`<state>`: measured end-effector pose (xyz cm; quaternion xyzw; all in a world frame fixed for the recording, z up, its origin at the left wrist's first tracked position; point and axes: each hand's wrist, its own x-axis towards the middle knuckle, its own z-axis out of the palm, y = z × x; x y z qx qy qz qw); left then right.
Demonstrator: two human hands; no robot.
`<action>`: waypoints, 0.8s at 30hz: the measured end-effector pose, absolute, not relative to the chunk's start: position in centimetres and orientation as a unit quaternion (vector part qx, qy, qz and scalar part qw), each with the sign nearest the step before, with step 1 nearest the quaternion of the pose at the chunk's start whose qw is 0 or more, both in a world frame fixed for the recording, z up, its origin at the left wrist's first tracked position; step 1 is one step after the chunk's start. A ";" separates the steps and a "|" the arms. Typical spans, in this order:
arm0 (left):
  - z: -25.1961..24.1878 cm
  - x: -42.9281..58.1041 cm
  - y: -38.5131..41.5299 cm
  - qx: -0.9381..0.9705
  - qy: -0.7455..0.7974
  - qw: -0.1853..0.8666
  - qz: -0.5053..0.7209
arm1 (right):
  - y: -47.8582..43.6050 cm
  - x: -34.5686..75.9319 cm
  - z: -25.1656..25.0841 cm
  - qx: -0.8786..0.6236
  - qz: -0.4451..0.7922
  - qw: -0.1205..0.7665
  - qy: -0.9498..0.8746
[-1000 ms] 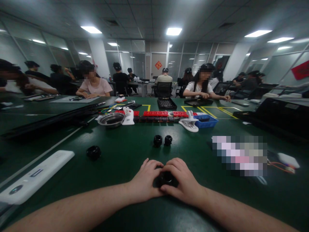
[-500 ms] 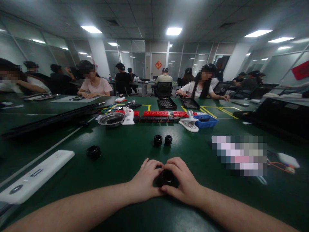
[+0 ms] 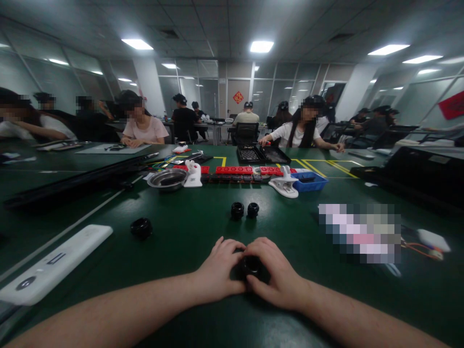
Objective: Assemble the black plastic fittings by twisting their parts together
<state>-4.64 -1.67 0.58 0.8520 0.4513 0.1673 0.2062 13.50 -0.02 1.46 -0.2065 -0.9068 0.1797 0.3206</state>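
Note:
Low at the centre of the green table, a black round part with a hole in its top (image 3: pixel 253 265) sits between my hands. My right hand (image 3: pixel 277 274) curls over its far and right sides, thumb at the near side. From the left, my left hand (image 3: pixel 220 268) closes round it, with its fingertips partly hidden behind the right fingers. Beyond them two similar black ring-shaped parts stand side by side, a larger ring (image 3: pixel 237 210) and a smaller ring (image 3: pixel 253 209). Another black ring (image 3: pixel 141 227) lies to the left.
A long white device (image 3: pixel 78 253) lies at left. Farther back are a metal bowl (image 3: pixel 152 180), a red strip (image 3: pixel 234 170), white clamps (image 3: pixel 194 176) and a blue bin (image 3: pixel 319 182). A blurred-out item (image 3: pixel 358 234) is at right. Co-workers sit across the table.
My right thumb has shifted slightly right along the black part; my left hand is almost still. Across the table, a co-worker's hand and the black tray near it have moved left.

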 end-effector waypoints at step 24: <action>0.7 -4.6 -1.7 0.848 0.449 0.216 0.180 | 0.2 13.6 1.1 -0.244 0.195 0.350 -0.883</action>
